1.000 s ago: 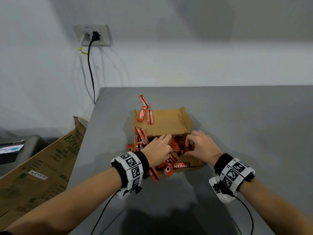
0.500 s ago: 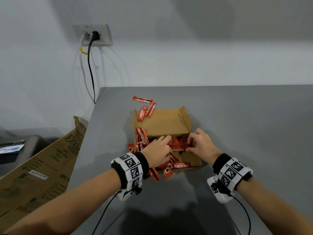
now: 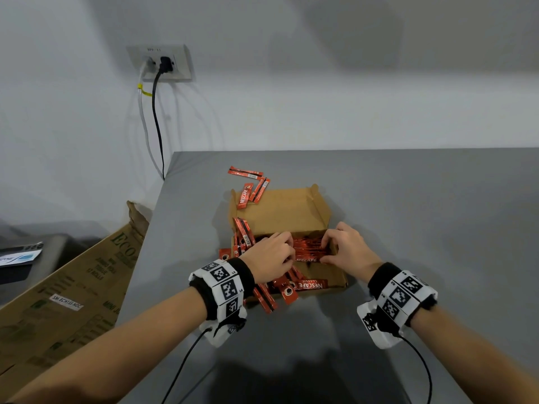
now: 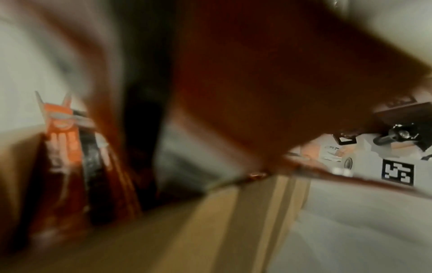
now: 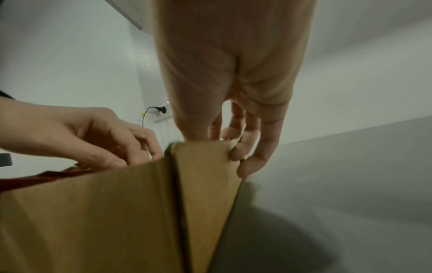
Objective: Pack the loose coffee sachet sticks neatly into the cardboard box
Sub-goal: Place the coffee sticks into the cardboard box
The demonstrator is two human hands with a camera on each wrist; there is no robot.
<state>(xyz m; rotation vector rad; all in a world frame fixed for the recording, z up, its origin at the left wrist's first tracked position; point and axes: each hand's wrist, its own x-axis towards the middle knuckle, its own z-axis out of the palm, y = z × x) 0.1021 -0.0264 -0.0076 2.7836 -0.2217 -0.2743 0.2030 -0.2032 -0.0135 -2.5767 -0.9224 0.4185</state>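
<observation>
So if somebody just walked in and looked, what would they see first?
Probably the two hands, the left hand and the right hand, meeting over a bundle of shiny red coffee sticks in the open cardboard box in the middle of the grey table. Next, more red sticks spill over the box's near-left edge, and three lie by its far-left corner.

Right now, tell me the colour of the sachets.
Red with white lettering, some with black; the sachets show best in the head view.
</observation>
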